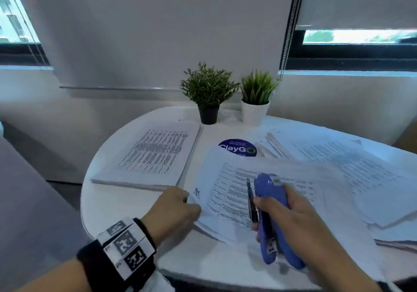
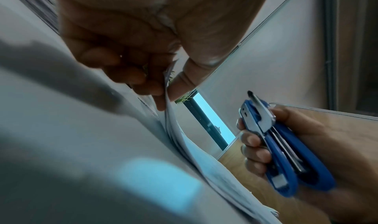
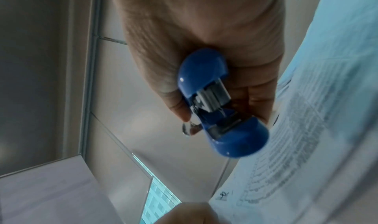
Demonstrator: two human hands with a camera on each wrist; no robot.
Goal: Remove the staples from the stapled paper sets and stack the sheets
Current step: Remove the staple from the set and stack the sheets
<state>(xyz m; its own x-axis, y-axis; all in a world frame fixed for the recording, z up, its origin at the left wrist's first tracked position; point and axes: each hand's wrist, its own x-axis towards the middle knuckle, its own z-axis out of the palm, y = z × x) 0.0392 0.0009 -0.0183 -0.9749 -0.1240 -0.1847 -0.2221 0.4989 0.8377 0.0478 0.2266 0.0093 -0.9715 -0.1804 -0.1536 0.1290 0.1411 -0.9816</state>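
A printed paper set [image 1: 259, 192] marked with handwriting lies in front of me on the round white table [image 1: 117, 201]. My left hand [image 1: 178, 206] pinches its near left corner; in the left wrist view the thumb and fingers [image 2: 163, 91] lift the sheets' edge [image 2: 174, 130]. My right hand [image 1: 291, 215] grips a blue stapler [image 1: 273, 219] together with a dark pen [image 1: 251, 203], held just above the set. The stapler [image 2: 282, 154] also shows in the left wrist view, and in the right wrist view the stapler [image 3: 216, 104] is seen end-on. No staple is visible.
A neat stack of printed sheets [image 1: 153, 156] lies at the left. A loose spread of papers [image 1: 352, 169] covers the right side. Two potted plants [image 1: 209, 95] [image 1: 256, 102] stand at the back, by a blue round sticker [image 1: 238, 148].
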